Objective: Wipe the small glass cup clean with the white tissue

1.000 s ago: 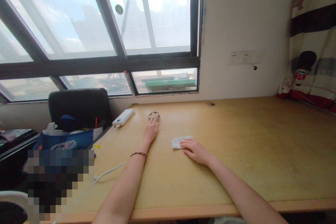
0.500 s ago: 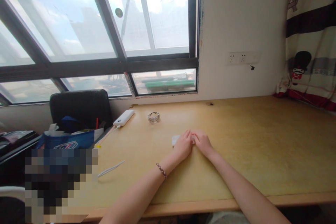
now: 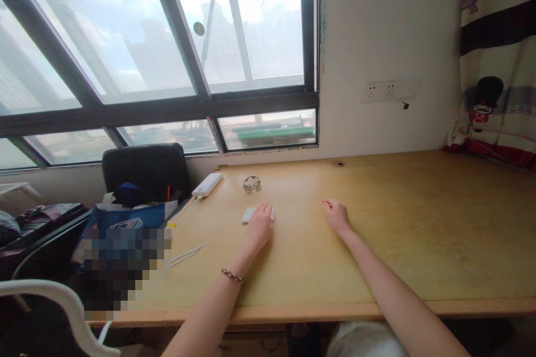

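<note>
My left hand (image 3: 260, 227), with a braided bracelet at the wrist, is closed over a small white flat rectangular thing (image 3: 248, 215) on the desk. Parts of it show on both sides of the fingers; its kind is not clear. To the right, apart from it, my right hand (image 3: 336, 215) is held low over the desk with thumb and fingers pinched together. A small reddish spot shows at those fingertips, too small to name. Beyond the left hand lies a silvery woven ring-shaped thing (image 3: 252, 184).
On the wooden desk (image 3: 419, 223), a white power bank (image 3: 207, 184) with a cable lies at the back left. A loose white cable (image 3: 188, 255) is nearer. Left of the desk are a black chair (image 3: 144, 164) and a blue bag (image 3: 134, 226). A wall socket (image 3: 390, 89) is behind.
My hands, together before, have come apart. The left hand moved left with the white flat thing, and the right hand moved a little right. The view shifted slightly left.
</note>
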`<action>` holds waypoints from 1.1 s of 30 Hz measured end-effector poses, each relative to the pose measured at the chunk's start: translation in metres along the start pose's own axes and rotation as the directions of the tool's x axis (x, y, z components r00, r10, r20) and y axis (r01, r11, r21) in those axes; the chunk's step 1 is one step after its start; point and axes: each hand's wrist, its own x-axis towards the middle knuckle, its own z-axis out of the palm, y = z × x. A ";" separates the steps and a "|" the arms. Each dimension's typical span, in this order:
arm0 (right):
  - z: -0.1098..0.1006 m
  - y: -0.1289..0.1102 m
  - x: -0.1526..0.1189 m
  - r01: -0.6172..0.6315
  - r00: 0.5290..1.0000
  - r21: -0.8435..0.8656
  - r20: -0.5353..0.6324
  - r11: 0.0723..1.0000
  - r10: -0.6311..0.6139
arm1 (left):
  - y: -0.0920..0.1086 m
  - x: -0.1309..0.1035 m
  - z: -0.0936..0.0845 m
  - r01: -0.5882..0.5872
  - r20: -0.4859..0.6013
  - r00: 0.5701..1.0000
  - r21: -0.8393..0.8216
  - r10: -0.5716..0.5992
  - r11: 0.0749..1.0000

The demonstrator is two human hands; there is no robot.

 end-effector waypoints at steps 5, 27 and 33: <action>-0.001 -0.003 -0.002 0.020 1.000 -0.003 0.004 1.000 -0.020 | -0.028 -0.025 -0.010 -0.012 0.112 0.994 -0.058 0.018 0.998; 0.001 -0.024 -0.018 0.112 0.983 -0.046 0.153 0.993 -0.103 | -0.094 -0.047 -0.029 0.127 0.092 0.989 -0.100 -0.118 0.987; 0.001 -0.024 -0.018 0.114 0.983 -0.063 0.151 0.991 -0.103 | -0.094 -0.047 -0.032 0.140 0.092 0.987 -0.134 -0.128 0.981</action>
